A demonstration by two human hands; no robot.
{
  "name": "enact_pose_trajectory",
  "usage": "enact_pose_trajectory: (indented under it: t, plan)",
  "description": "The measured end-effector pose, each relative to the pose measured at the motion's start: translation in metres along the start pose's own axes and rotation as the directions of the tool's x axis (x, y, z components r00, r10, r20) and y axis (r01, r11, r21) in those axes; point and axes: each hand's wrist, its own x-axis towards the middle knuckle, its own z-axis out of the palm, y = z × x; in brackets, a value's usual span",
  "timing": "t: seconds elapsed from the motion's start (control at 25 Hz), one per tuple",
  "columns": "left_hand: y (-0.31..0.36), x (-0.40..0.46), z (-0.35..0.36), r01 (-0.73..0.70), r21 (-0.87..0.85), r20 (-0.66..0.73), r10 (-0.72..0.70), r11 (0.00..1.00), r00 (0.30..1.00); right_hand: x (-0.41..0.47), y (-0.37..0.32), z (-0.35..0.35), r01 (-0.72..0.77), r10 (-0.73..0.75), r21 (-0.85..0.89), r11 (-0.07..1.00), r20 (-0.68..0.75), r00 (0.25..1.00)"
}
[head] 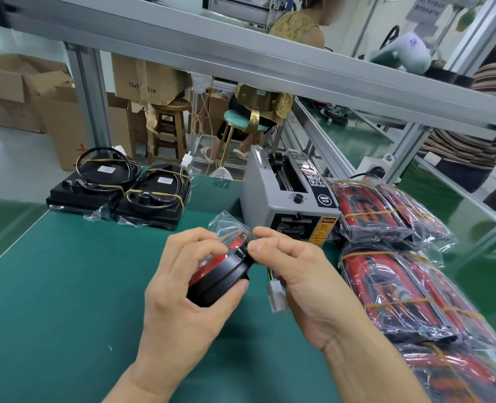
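Observation:
My left hand (182, 289) grips a round black lamp with a red lens (220, 274) above the green mat (66, 286). A clear plastic bag (229, 225) covers the lamp's top. My right hand (296, 274) pinches the bag's edge at the lamp's upper rim, thumb and forefinger together. A white wire connector (276, 298) on thin coloured wires hangs under my right palm.
A grey tape dispenser machine (281, 196) stands just behind my hands. Bundles of bagged red-and-black lamps (386, 280) held by rubber bands pile along the right. Two black units with coiled cables (118, 190) lie at the far left. People sit beyond the aluminium frame.

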Motion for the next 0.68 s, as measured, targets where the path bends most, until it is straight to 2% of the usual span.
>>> enact_pose_trajectory:
  t: [0.68]
  plan:
    - [-0.0003, -0.0011, 0.0045, -0.051, 0.051, 0.020, 0.050, 0.997, 0.999, -0.0002, 0.0010, -0.0022, 0.099, -0.116, -0.197, 0.975, -0.079, 0.990]
